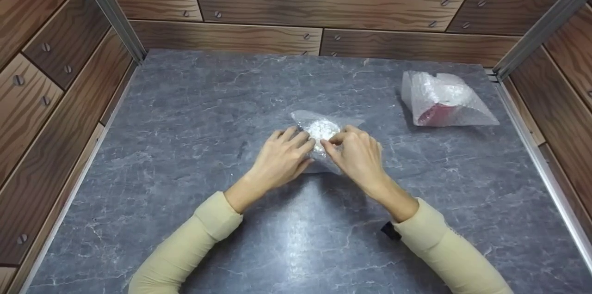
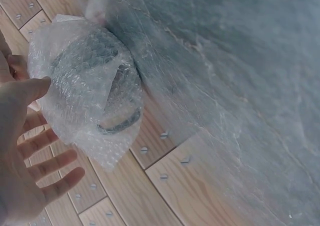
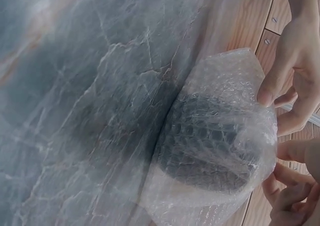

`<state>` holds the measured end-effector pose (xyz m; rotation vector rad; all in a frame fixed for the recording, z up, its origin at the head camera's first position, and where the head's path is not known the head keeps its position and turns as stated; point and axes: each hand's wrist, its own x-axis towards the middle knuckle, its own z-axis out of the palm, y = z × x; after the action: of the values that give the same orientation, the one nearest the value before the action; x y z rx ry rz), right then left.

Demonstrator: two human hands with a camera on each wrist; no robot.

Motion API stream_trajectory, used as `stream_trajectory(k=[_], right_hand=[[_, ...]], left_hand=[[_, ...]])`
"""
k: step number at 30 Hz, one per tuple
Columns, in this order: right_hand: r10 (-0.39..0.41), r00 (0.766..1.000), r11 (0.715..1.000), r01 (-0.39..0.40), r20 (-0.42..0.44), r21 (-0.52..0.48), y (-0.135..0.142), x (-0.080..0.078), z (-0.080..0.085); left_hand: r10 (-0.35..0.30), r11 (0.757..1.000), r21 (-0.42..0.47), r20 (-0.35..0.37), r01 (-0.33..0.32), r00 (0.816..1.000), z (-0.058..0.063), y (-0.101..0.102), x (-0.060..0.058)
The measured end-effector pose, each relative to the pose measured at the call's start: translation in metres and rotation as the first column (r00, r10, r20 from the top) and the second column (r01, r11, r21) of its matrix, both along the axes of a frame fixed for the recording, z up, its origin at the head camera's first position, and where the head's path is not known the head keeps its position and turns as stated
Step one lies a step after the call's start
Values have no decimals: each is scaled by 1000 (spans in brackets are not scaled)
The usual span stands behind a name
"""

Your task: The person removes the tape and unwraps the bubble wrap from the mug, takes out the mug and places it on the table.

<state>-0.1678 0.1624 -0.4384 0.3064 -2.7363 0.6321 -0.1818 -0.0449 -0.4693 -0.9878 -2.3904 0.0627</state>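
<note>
A bubble-wrap package lies at the middle of the table, its ends flaring out to the sides. Through the film a dark, rounded object shows in the right wrist view; its kind cannot be made out. My left hand is at the package's left side. Its fingers are spread and fairly straight in the left wrist view, with the thumb against the bubble wrap. From the right, my right hand pinches the wrap at the top between thumb and forefinger, its other fingers curled.
Another bubble-wrapped package, with something red inside, stands at the table's back right. The grey marbled table is bordered by wood-patterned walls and metal rails.
</note>
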Motion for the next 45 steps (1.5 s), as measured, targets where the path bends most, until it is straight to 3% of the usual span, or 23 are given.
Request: stream_trajectory(k=[7, 16, 36, 45], right_hand=[[-40, 989, 994, 54, 143, -94, 0, -5, 4], [0, 970, 975, 53, 242, -215, 1, -12, 2], [60, 972, 938, 23, 228, -345, -4, -10, -4], [56, 969, 919, 45, 242, -392, -6, -10, -4]], left_hand=[[0, 1000, 8, 9, 0, 1000, 1, 0, -1], [7, 1000, -6, 16, -7, 1000, 2, 2, 0], [10, 1000, 10, -19, -10, 1000, 1, 3, 0], [9, 1000, 9, -17, -9, 1000, 1, 3, 1]])
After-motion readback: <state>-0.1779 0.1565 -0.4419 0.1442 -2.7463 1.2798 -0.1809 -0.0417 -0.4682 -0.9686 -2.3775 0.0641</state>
